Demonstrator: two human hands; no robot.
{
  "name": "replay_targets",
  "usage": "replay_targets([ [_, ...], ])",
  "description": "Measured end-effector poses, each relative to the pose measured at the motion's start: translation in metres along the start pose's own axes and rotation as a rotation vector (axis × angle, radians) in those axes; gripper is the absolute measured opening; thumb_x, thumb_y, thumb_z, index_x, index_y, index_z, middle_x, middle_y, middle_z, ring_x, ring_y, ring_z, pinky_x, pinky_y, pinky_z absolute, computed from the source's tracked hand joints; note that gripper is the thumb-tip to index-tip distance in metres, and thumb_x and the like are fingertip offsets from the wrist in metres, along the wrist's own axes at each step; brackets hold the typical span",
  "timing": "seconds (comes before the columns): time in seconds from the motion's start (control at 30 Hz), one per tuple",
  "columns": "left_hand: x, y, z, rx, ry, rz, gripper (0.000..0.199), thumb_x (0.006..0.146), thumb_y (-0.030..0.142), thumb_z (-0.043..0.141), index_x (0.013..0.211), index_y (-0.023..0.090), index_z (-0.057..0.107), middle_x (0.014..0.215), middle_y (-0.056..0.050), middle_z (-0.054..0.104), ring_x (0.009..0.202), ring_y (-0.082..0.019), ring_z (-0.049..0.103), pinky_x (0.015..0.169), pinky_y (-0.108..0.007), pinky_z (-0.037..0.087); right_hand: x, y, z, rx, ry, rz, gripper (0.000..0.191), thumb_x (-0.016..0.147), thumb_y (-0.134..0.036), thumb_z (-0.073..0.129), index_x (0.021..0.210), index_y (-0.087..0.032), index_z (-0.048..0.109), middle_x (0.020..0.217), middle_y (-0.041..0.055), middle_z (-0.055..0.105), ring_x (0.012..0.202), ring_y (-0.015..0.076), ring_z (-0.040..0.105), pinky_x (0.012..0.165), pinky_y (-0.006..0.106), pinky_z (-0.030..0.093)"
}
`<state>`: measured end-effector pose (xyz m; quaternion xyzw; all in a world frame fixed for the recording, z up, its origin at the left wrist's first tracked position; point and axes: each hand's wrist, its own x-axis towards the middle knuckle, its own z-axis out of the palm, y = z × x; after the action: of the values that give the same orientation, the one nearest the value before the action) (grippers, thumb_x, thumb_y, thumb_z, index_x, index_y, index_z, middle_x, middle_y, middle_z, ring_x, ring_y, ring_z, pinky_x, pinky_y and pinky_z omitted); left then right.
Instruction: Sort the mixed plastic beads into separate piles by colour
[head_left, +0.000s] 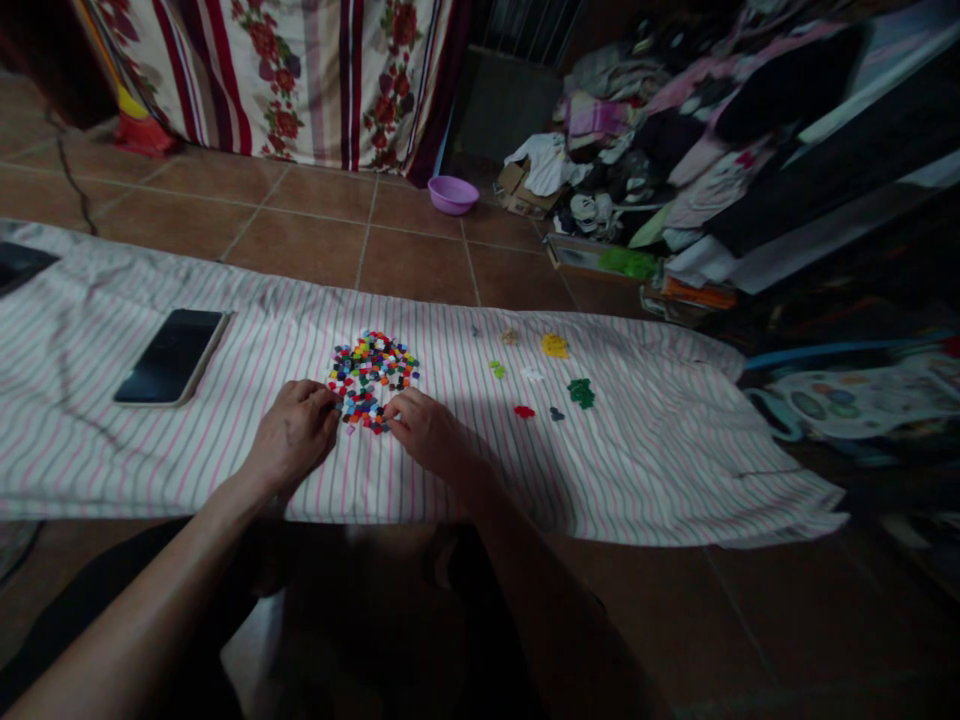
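Observation:
A pile of small mixed-colour pieces (373, 362) lies on the striped cloth (450, 480). At the pile's lower left edge is my left hand (298, 430), its fingers curled together; whatever they may hold is hidden. My right hand (424, 428) touches the lower right edge with fingers bent in a pinch, the contents too small to make out. Single-colour groups lie to the right: yellow (555, 346), dark green (581, 392), red (524, 411), light green (496, 369), white (532, 374), beige (509, 337) and grey (556, 413).
A phone (172, 357) lies left of the pile, and a dark device (22, 266) is at the far left edge. Beyond the cloth, a purple basin (453, 195) stands on the tiled floor. Heaped clothes (637, 140) are at the back right.

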<state>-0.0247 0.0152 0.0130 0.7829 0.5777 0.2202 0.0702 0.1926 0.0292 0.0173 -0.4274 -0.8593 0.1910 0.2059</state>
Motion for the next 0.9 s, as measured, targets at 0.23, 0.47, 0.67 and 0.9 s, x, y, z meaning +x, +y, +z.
replay_targets([
  [0.23,0.0,0.001,0.0,0.005,0.013,0.002,0.027,0.088,0.032,0.043,0.093,0.017,0.066,0.093,-0.011,0.064,0.093,-0.026,0.058,0.086,-0.041,0.05,0.001,0.002,0.005,0.031,0.024,0.008,0.016,0.083,-0.004,0.051,0.087,-0.017,0.058,0.089,0.0044,0.062,0.085,0.016,0.057,0.081,0.029,0.046],
  [0.47,0.001,0.0,0.0,-0.011,0.011,-0.006,0.027,0.088,0.033,0.043,0.093,0.018,0.066,0.094,-0.01,0.065,0.093,-0.026,0.058,0.086,-0.041,0.05,-0.008,0.008,0.005,0.111,0.089,0.007,0.019,0.088,-0.011,0.051,0.097,-0.017,0.066,0.093,0.0062,0.061,0.087,0.0159,0.059,0.08,0.029,0.047],
  [0.67,0.0,-0.001,0.0,-0.004,0.001,-0.001,0.029,0.087,0.035,0.042,0.092,0.019,0.066,0.094,-0.01,0.065,0.092,-0.026,0.058,0.086,-0.041,0.05,-0.015,0.012,-0.003,0.141,0.125,0.086,0.018,0.085,-0.009,0.051,0.092,-0.018,0.066,0.091,0.0039,0.062,0.083,0.0148,0.058,0.079,0.028,0.046],
  [0.9,0.0,-0.001,-0.001,0.008,-0.021,-0.002,0.032,0.088,0.035,0.04,0.095,0.017,0.066,0.099,-0.012,0.064,0.095,-0.027,0.058,0.086,-0.041,0.05,-0.025,0.018,-0.02,0.142,0.166,0.159,0.015,0.079,-0.009,0.052,0.087,-0.018,0.061,0.086,0.003,0.063,0.076,0.0138,0.057,0.072,0.026,0.045],
])
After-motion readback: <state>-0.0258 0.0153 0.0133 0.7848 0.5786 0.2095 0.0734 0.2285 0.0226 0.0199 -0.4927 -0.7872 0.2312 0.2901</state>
